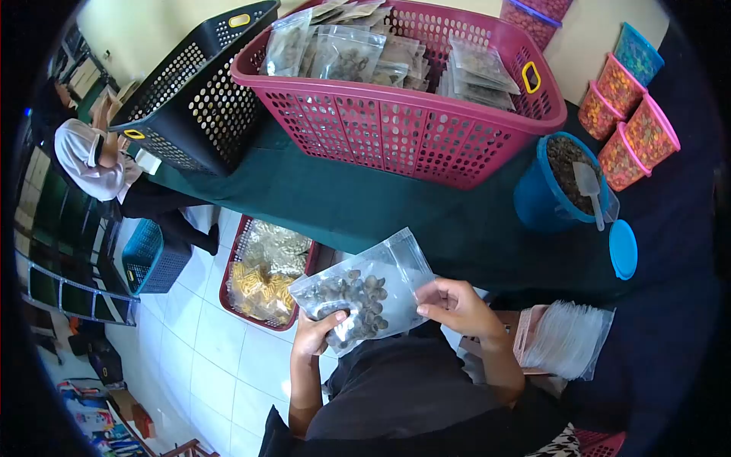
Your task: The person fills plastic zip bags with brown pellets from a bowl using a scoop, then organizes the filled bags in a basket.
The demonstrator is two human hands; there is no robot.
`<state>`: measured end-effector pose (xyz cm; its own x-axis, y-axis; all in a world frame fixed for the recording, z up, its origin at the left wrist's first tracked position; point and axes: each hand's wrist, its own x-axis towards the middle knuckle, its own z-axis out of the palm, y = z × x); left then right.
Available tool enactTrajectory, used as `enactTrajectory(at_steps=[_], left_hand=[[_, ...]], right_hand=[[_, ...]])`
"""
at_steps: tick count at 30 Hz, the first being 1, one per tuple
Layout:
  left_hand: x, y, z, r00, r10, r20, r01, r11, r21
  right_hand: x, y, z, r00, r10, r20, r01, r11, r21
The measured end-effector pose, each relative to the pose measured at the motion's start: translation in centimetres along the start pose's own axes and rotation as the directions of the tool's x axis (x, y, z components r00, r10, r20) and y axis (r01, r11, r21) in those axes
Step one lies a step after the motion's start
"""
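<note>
A clear zip bag with dark, roundish pieces inside is held in front of my body, tilted. My left hand grips its lower left part, thumb on top of the plastic. At the bag's right side, near the zip end, my right hand pinches the edge between thumb and fingers. Beyond the bag, on the green-covered table, stands a large maroon basket full of similar filled bags. To its right is a blue bucket of dark pieces with a clear scoop on top.
A black basket stands left of the maroon one. Tubs of colourful pieces and a blue lid are at right. Empty plastic bags lie near my right arm. A crate of packets sits below; another person stands at left.
</note>
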<state>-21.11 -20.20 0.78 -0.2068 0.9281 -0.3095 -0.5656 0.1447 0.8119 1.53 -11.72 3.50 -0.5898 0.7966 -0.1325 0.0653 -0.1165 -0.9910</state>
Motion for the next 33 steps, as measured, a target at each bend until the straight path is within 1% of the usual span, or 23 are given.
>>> enactTrajectory(at_steps=[1, 2, 4, 6, 8, 9, 11, 12, 14, 17, 19, 21, 22, 24, 25, 27, 28, 30, 33], left_hand=[[0.0, -0.1, -0.1, 1.0, -0.005, 0.004, 0.005, 1.0, 0.005], [0.0, -0.3, -0.2, 1.0, -0.015, -0.001, 0.015, 1.0, -0.011], [-0.2, -0.3, -0.1, 1.0, -0.026, -0.007, 0.026, 0.999, -0.026], [-0.3, 0.2, 0.3, 1.0, -0.004, 0.011, 0.003, 1.0, 0.019], [-0.3, 0.3, 0.4, 1.0, 0.0, 0.007, 0.0, 0.999, 0.033], [-0.3, 0.4, 0.4, 1.0, 0.002, 0.003, -0.002, 0.999, 0.048], [-0.3, 0.4, 0.5, 1.0, 0.006, 0.018, -0.007, 0.999, 0.051], [-0.3, 0.4, 0.6, 0.999, 0.01, 0.032, -0.012, 0.998, 0.054], [-0.2, 0.2, 0.6, 0.999, 0.005, 0.032, -0.007, 0.998, 0.059], [-0.1, -0.1, 1.0, 0.999, 0.01, 0.051, -0.014, 0.998, 0.065], [-0.1, -0.3, 1.3, 0.997, 0.021, 0.071, -0.025, 0.997, 0.067], [-0.1, -0.4, 1.4, 0.998, 0.021, 0.055, -0.026, 0.995, 0.097], [-0.1, -0.5, 1.4, 0.998, 0.023, 0.052, -0.026, 0.998, 0.059], [-0.1, -0.5, 1.3, 0.998, 0.004, 0.056, -0.008, 0.998, 0.056], [-0.1, -0.5, 1.2, 0.998, -0.012, 0.06, 0.008, 0.999, 0.052], [-0.2, -0.6, 1.2, 0.998, -0.013, 0.061, 0.01, 0.999, 0.053], [-0.2, -0.7, 1.2, 0.998, -0.013, 0.059, 0.01, 0.999, 0.052], [-0.2, -0.6, 1.5, 0.997, -0.02, 0.081, 0.014, 0.997, 0.073], [0.1, -0.7, 2.2, 0.993, -0.047, 0.106, 0.036, 0.994, 0.108]], right_hand=[[0.2, -0.3, -0.1, 1.0, 0.001, 0.028, -0.003, 0.996, 0.089], [0.3, -0.8, -0.1, 0.998, 0.043, 0.045, -0.048, 0.993, 0.109], [0.4, 0.0, 0.1, 0.999, 0.03, 0.03, -0.033, 0.993, 0.109], [0.7, 0.7, 0.4, 1.0, 0.011, 0.017, -0.013, 0.995, 0.103], [0.5, 1.3, 1.0, 0.997, -0.021, -0.073, 0.025, 0.998, 0.061], [0.5, 1.2, 0.9, 0.997, -0.021, -0.072, 0.025, 0.998, 0.061], [0.3, 1.1, 0.3, 0.999, 0.033, -0.008, -0.034, 0.999, -0.01], [0.4, 0.9, -0.1, 0.999, 0.034, -0.012, -0.034, 0.999, -0.008], [0.7, 0.4, -0.9, 0.991, 0.05, 0.125, -0.063, 0.993, 0.101], [0.9, 0.2, -1.1, 0.991, 0.084, 0.102, -0.098, 0.985, 0.14], [1.0, 0.8, -1.1, 0.993, 0.055, 0.109, -0.072, 0.984, 0.165], [0.9, 1.1, -0.8, 0.995, 0.091, 0.039, -0.096, 0.985, 0.142], [0.9, 1.3, -0.7, 0.995, 0.092, 0.038, -0.096, 0.985, 0.144], [0.9, 1.7, -0.6, 0.999, 0.037, 0.018, -0.039, 0.992, 0.122], [0.8, 1.6, -0.7, 0.999, 0.038, 0.016, -0.04, 0.992, 0.123], [0.7, 1.0, -1.2, 0.995, 0.037, 0.089, -0.043, 0.997, 0.064], [0.6, 0.8, -1.2, 0.996, 0.038, 0.086, -0.043, 0.997, 0.065], [0.4, 0.6, -1.4, 0.999, 0.009, 0.038, -0.016, 0.981, 0.193], [-0.1, 0.6, -1.8, 1.0, 0.027, 0.009, -0.028, 0.979, 0.202]])
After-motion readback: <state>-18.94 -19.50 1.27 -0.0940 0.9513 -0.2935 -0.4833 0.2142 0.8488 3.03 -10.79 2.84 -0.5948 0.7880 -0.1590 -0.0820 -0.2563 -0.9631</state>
